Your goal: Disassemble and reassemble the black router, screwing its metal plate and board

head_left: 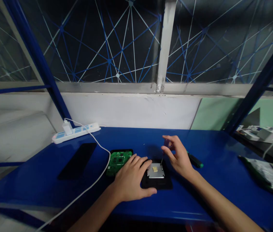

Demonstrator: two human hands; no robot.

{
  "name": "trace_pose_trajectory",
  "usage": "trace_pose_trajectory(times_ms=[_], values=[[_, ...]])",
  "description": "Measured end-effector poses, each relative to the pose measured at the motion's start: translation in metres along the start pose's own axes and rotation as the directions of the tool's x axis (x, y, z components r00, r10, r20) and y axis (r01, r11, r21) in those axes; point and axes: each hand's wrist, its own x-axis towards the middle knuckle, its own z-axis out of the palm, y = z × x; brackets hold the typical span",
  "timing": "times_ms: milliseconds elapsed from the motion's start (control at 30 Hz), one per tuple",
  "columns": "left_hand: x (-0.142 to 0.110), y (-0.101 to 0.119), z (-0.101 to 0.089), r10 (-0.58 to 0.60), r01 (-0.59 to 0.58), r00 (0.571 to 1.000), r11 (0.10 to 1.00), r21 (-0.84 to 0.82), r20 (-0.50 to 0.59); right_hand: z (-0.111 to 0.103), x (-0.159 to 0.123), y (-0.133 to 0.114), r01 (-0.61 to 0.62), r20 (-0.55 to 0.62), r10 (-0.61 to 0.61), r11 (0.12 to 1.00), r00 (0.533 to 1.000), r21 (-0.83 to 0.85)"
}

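Note:
My right hand [178, 158] grips a small screwdriver [166, 143] with a purplish handle. Its thin shaft points down to the upper right corner of a silver metal plate [156, 174]. A pale yellow square pad [155, 169] sits on that plate, which lies in a black plastic cover [167, 185]. My left hand [133, 178] is spread flat, fingers apart, over the left side of the cover, steadying it against the table. Left of that hand, partly under it, a green circuit board [118, 161] lies in a black casing.
A dark, flat slab [78, 161] lies on the blue table [151, 209] at left. A white power strip [77, 132] with a plugged-in charger stands behind it, its white cable [102, 170] crossing leftward. A green-black tool [195, 160] and plastic packets [269, 177] are at right.

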Motion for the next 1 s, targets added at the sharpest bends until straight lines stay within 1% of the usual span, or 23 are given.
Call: trace_pose_trajectory(times_ms=[100, 200, 333, 433, 533, 700, 767, 867, 933, 1000], values=[[0.0, 0.0, 0.0, -0.003, 0.003, 1.0, 1.0, -0.005, -0.008, 0.0, 0.001, 0.002, 0.01, -0.026, -0.011, 1.0, 1.0, -0.027], [0.0, 0.0, 0.0, -0.002, 0.002, 1.0, 1.0, -0.011, -0.01, 0.0, 0.001, 0.002, -0.02, -0.033, 0.02, 1.0, 0.999, -0.007], [-0.001, 0.0, 0.001, -0.006, 0.006, 1.0, 1.0, -0.011, -0.014, -0.001, -0.002, -0.003, -0.109, 0.011, 0.109, 0.988, 0.994, 0.113], [-0.001, -0.001, 0.003, -0.006, 0.005, 1.0, 1.0, -0.012, -0.014, -0.003, -0.003, -0.006, -0.131, 0.061, 0.123, 0.979, 0.991, 0.156], [-0.001, -0.001, 0.003, -0.006, 0.006, 1.0, 1.0, -0.01, -0.011, -0.003, -0.003, -0.007, -0.11, 0.064, 0.102, 0.984, 0.993, 0.141], [-0.001, -0.002, 0.004, 0.003, -0.003, 1.0, 1.0, -0.012, -0.009, -0.002, 0.0, -0.002, -0.003, -0.045, 0.005, 0.999, 0.999, 0.034], [-0.001, -0.002, 0.003, -0.005, 0.005, 1.0, 1.0, -0.013, -0.007, -0.002, 0.001, -0.002, 0.002, -0.073, 0.001, 1.0, 0.997, 0.03], [-0.002, -0.002, 0.003, -0.007, 0.006, 1.0, 1.0, -0.016, -0.001, -0.002, 0.0, -0.004, -0.048, -0.068, 0.053, 0.997, 0.996, 0.067], [-0.002, -0.002, 0.002, 0.0, 0.0, 1.0, 1.0, -0.017, -0.003, -0.002, -0.002, -0.007, -0.095, -0.036, 0.099, 0.99, 0.994, 0.104], [-0.002, -0.002, 0.003, 0.0, 0.0, 1.0, 1.0, -0.016, -0.007, -0.003, -0.002, -0.009, -0.116, -0.002, 0.118, 0.985, 0.993, 0.13]])
